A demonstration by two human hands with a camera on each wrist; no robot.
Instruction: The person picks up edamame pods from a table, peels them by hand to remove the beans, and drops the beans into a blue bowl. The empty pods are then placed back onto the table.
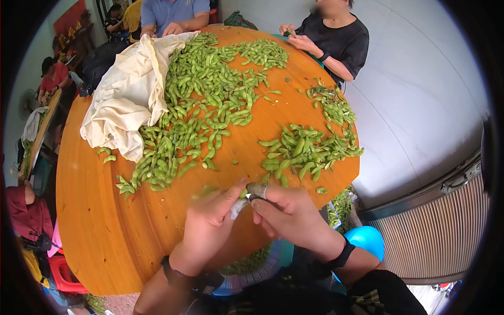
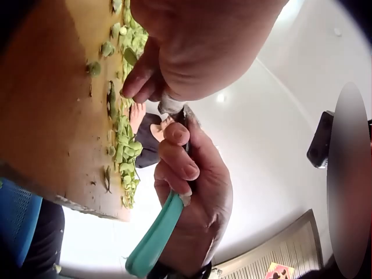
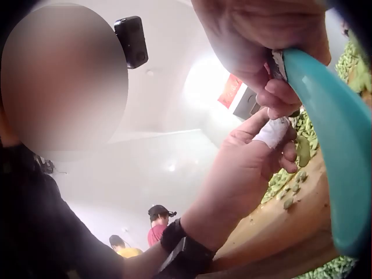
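Low over the near edge of the wooden table (image 1: 113,231), my two hands meet at the fingertips. My left hand (image 1: 210,218) holds a green soybean pod (image 3: 303,151) in its fingers, and white tape (image 3: 271,133) wraps its thumb. My right hand (image 1: 294,215) grips a tool with a long teal handle (image 2: 156,235); fingers curl round it, and its working end is mostly hidden among the fingertips. Greyish wrapping (image 1: 257,189) covers a right fingertip. Beyond the hands lies a pile of pods (image 1: 304,149).
A larger heap of pods (image 1: 205,86) spreads over the table beside a cream cloth (image 1: 128,94). More trimmings (image 1: 336,107) lie along the right edge. Across the table sit a person in black (image 1: 336,42) and one in blue (image 1: 176,16). A blue basin (image 1: 367,244) stands low right.
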